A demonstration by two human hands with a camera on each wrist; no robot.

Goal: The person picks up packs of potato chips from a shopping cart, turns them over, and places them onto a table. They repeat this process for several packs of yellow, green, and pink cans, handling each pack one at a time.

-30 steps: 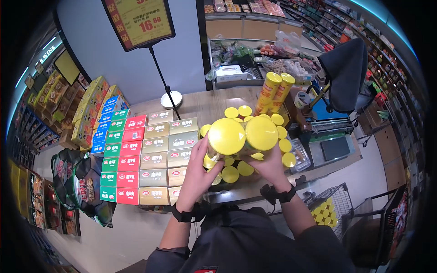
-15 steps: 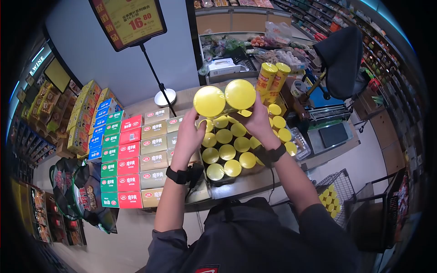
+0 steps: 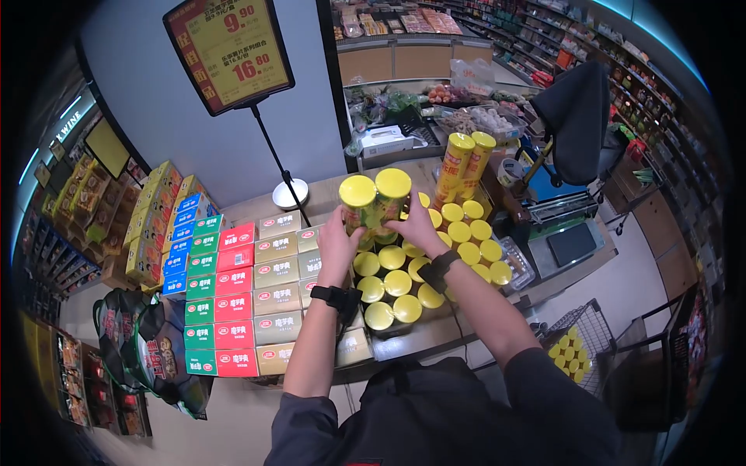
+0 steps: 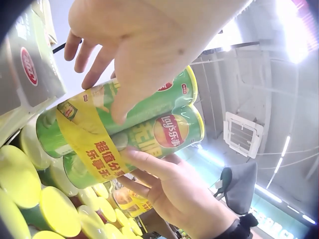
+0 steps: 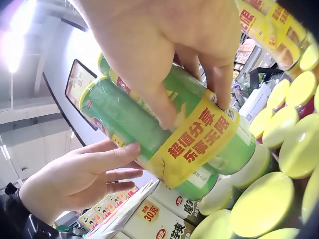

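Yellow-lidded twin pack of green cans (image 3: 375, 198) has come down from its high point half a second ago, now low over the block of standing cans (image 3: 423, 256); left hand (image 3: 339, 237) and right hand (image 3: 412, 225) grasp it with curled fingers; placement looks close.

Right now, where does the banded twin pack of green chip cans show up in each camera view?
Head: twin pack upper middle, between left hand and right hand.
Left wrist: twin pack slants across the centre, under the left hand.
Right wrist: twin pack runs diagonally through the centre.
Shared landmark: the yellow-lidded cans standing below the pack, seen in every view.
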